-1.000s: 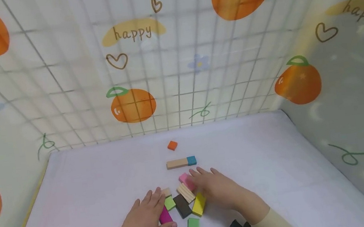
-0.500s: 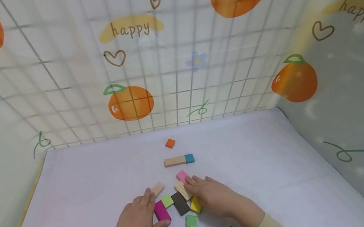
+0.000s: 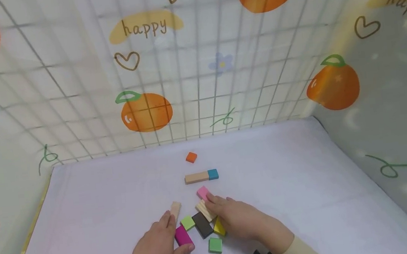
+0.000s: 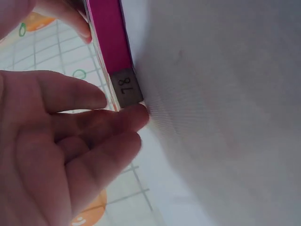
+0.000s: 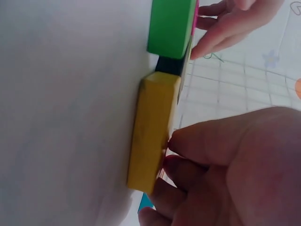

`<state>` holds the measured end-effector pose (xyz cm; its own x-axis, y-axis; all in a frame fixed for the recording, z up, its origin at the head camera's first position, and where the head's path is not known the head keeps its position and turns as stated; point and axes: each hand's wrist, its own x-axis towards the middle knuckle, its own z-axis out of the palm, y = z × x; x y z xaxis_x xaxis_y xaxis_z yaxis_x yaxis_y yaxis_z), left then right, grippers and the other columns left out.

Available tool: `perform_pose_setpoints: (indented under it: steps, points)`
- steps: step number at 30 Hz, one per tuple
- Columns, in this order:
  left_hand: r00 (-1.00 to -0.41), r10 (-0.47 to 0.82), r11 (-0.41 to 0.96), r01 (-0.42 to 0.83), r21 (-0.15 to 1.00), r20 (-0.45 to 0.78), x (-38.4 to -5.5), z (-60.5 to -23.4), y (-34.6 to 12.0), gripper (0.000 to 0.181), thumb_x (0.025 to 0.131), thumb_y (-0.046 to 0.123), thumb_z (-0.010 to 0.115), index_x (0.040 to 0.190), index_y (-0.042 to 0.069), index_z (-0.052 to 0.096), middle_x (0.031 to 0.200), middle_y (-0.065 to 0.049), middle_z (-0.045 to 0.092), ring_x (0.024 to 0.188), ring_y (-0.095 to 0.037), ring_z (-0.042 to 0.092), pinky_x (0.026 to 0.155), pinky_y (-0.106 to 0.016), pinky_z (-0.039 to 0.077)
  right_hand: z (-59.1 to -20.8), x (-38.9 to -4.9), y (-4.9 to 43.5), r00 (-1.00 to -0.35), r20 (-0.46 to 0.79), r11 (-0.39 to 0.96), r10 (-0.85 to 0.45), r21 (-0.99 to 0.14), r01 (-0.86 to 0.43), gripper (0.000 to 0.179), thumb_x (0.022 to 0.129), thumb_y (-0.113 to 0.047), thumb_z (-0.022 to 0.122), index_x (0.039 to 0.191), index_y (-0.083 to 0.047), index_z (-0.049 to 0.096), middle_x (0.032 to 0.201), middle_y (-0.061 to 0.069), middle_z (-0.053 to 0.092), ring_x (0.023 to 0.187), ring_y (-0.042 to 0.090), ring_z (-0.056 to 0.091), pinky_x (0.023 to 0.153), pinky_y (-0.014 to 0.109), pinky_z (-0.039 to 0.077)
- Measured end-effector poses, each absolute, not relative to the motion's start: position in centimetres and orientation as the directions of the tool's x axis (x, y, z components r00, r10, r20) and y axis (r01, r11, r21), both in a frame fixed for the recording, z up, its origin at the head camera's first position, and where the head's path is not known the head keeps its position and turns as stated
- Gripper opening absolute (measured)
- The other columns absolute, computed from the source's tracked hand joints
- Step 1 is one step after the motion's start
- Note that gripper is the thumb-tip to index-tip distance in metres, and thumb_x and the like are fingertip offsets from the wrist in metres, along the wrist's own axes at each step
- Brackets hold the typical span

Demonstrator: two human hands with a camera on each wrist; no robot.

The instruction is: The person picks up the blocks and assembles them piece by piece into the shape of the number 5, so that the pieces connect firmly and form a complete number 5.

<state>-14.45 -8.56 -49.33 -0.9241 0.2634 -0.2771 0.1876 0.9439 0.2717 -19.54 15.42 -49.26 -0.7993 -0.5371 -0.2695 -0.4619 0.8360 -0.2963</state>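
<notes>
In the head view my left hand (image 3: 151, 248) lies with fairly straight fingers beside a magenta block (image 3: 183, 235). Its fingertips touch a light wooden block (image 3: 175, 207); the left wrist view shows them at a block end marked with digits (image 4: 126, 89). My right hand (image 3: 245, 218) rests its fingers over a pale striped block (image 3: 202, 207) and a yellow block (image 3: 219, 227), partly hiding both. Beyond its fingertips lies a pink block (image 3: 202, 192). Between the hands are a dark block (image 3: 202, 224) and a lime block (image 3: 187, 223). A green block (image 3: 215, 245) lies nearer me.
Farther back, a tan block (image 3: 196, 178) lies end to end with a blue block (image 3: 213, 174), and an orange block (image 3: 191, 157) sits beyond them. A white cloth (image 3: 102, 197) covers the table. Printed curtains (image 3: 258, 74) stand behind and at the sides.
My left fingers have shifted the light wooden block left and turned it, away from the lime block. My right hand has moved left and down over the striped and yellow blocks.
</notes>
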Motion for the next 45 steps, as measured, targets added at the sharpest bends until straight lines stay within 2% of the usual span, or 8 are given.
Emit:
perform_pose_setpoints:
  steps: [7,13,20,24,27,33,39,45]
  points:
    - [-0.923,0.357,0.907,0.304,0.291,-0.146,-15.0,-48.7,-9.3,0.086,0.078,0.071,0.055,0.141,0.015,0.045,0.152,-0.004,0.035,0.129,-0.026,0.046,0.096,-0.047,0.048,-48.9,-19.4,15.8,-0.815,-0.288,0.856,-0.503,-0.295,-0.424,0.050,0.099,-0.026,0.045,0.147,-0.027,0.032,0.155,-0.008,0.025,0.140,0.017,0.032,0.109,0.046,0.034]
    - [-0.913,0.358,0.913,0.298,0.280,-0.196,-16.0,-49.3,-10.1,0.085,0.077,0.077,0.048,0.132,0.013,0.056,0.143,-0.001,0.048,0.128,-0.024,0.048,0.099,-0.047,0.046,-48.9,-19.5,16.1,-0.816,-0.274,0.850,-0.509,-0.307,-0.427,0.051,0.099,-0.024,0.046,0.147,-0.030,0.032,0.155,-0.007,0.027,0.139,0.018,0.035,0.109,0.046,0.034]
    - [-0.932,0.311,0.938,0.269,0.218,-0.185,-15.9,-48.8,-10.0,0.087,0.076,0.075,0.053,0.130,0.007,0.058,0.137,-0.008,0.053,0.123,-0.028,0.052,0.098,-0.047,0.046,-48.6,-19.9,15.6,-0.816,-0.276,0.851,-0.508,-0.306,-0.426,0.050,0.099,-0.023,0.045,0.147,-0.028,0.032,0.155,-0.006,0.026,0.138,0.022,0.037,0.107,0.045,0.037]
    - [-0.948,0.277,0.955,0.254,0.154,-0.154,-15.3,-48.2,-10.1,0.077,0.075,0.072,0.058,0.107,0.002,0.069,0.112,-0.008,0.065,0.103,-0.024,0.059,0.093,-0.043,0.049,-48.6,-20.2,14.6,-0.803,-0.273,0.841,-0.529,-0.292,-0.455,0.052,0.097,-0.018,0.050,0.146,-0.024,0.035,0.155,-0.003,0.028,0.138,0.023,0.037,0.106,0.043,0.039]
    - [-0.953,0.287,0.953,0.274,0.129,-0.097,-15.1,-47.8,-9.9,0.073,0.075,0.069,0.061,0.098,0.000,0.070,0.110,-0.009,0.065,0.101,-0.024,0.059,0.093,-0.043,0.048,-48.8,-20.3,13.8,-0.788,-0.261,0.826,-0.558,-0.264,-0.498,0.056,0.093,-0.014,0.055,0.146,-0.023,0.037,0.154,-0.001,0.029,0.138,0.022,0.037,0.104,0.040,0.041]
    - [-0.917,0.396,0.907,0.385,0.172,-0.038,-16.2,-47.1,-8.6,0.081,0.081,0.071,0.051,0.129,0.006,0.058,0.142,-0.010,0.049,0.128,-0.026,0.048,0.104,-0.045,0.041,-49.1,-20.4,12.1,-0.765,-0.218,0.793,-0.606,-0.233,-0.562,0.055,0.094,-0.019,0.055,0.145,-0.024,0.038,0.152,0.000,0.035,0.134,0.019,0.042,0.102,0.038,0.044]
    - [-0.877,0.472,0.857,0.430,0.284,-0.093,-18.4,-48.3,-7.5,0.089,0.082,0.075,0.043,0.139,0.007,0.047,0.146,-0.008,0.044,0.132,-0.024,0.044,0.104,-0.044,0.041,-48.9,-20.2,10.9,-0.710,-0.185,0.727,-0.679,-0.308,-0.614,0.052,0.098,-0.024,0.049,0.147,-0.023,0.033,0.154,0.003,0.030,0.137,0.016,0.037,0.104,0.036,0.042]
    - [-0.873,0.476,0.852,0.425,0.305,-0.112,-19.0,-48.9,-7.3,0.087,0.083,0.072,0.045,0.141,0.008,0.043,0.150,-0.011,0.038,0.134,-0.027,0.042,0.106,-0.046,0.039,-48.8,-20.7,12.4,-0.685,-0.167,0.687,-0.709,-0.382,-0.618,0.050,0.101,-0.024,0.041,0.149,-0.023,0.028,0.156,0.000,0.026,0.141,0.016,0.031,0.110,0.039,0.035]
